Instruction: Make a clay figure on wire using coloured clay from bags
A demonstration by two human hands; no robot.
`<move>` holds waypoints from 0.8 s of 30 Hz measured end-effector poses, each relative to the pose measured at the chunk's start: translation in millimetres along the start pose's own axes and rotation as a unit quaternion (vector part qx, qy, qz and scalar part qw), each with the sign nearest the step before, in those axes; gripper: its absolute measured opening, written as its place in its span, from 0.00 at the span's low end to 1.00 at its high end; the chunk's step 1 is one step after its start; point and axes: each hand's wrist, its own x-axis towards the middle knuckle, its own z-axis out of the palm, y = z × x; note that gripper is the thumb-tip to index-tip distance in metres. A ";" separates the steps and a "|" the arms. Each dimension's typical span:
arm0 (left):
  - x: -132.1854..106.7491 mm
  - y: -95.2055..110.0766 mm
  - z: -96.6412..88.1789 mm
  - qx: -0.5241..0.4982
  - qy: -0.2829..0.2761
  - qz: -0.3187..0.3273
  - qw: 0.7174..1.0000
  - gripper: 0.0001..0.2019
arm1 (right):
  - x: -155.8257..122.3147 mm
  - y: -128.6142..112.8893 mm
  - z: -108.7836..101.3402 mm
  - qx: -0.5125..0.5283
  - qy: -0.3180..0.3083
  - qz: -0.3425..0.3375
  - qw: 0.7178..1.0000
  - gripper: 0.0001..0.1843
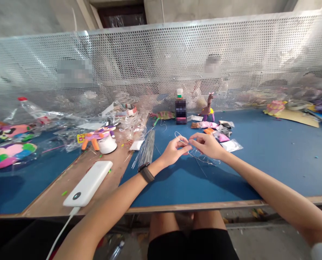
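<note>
Thin silvery wire (pixel 204 159), bent into loops, hangs between my two hands above the blue table mat. My left hand (pixel 175 150), with a dark watch band on its wrist, pinches the wire near a loop that sticks up. Close against it, my right hand (pixel 206 145) grips the same wire with thumb and fingertips. Part of the wire is hidden behind the fingers. A bundle of straight wires (pixel 147 148) lies left of my left hand. Just beyond my right hand are small packets of coloured clay (pixel 222 138).
A white power bank (pixel 89 184) with a cable lies at the left front. Behind my hands stand a dark bottle (pixel 180 112) and a clay long-necked animal (pixel 209 108). Plastic wrap (pixel 133 126) and clay figures (pixel 11 155) fill the left. A perforated metal screen (pixel 150 57) closes the back.
</note>
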 end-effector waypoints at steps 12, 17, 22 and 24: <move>-2.9 11.2 -2.6 -0.030 0.016 0.010 0.999 0.19 | -0.7 1.0 -1.4 0.000 -0.003 -0.042 0.999 0.20; -1.1 6.7 -3.4 -0.002 0.016 0.018 1.000 0.17 | -0.5 1.4 -1.0 0.008 -0.019 -0.015 1.000 0.21; 1.2 -0.6 -2.9 0.020 0.012 0.008 1.000 0.17 | 1.3 6.3 -0.2 0.001 -0.020 -0.027 0.999 0.19; 1.8 -2.6 -2.8 0.021 0.011 0.000 1.000 0.17 | 1.9 9.8 0.9 -0.018 -0.014 -0.052 0.998 0.17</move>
